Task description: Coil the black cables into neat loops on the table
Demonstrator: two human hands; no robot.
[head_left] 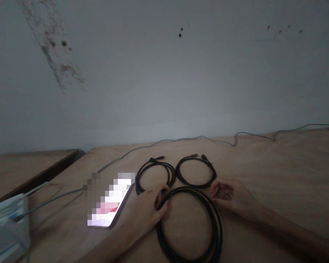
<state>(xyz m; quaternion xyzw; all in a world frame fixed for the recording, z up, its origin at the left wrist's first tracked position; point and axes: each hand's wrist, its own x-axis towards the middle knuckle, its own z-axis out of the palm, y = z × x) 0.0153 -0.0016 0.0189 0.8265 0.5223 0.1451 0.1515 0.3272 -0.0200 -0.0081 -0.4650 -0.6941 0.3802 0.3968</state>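
Note:
A large coil of black cable [218, 226] lies on the wooden table in front of me. My left hand [150, 206] curls its fingers and thumb round the upper left of this coil. Against the coil's upper right side, my right hand [229, 193] has its fingers bent and its tips closed at the cable; the exact contact is partly hidden. Just beyond, two smaller coils lie side by side: a left black coil [171, 175], partly behind my left hand, and a right black coil [196, 186]. Each small coil has its plug ends on the far side.
A phone-like device with a lit, blurred screen [113, 199] lies left of my left hand. A white box with cables [9, 226] stands at the left edge. A thin grey cable [137, 148] runs along the back of the table [276, 175], near the wall.

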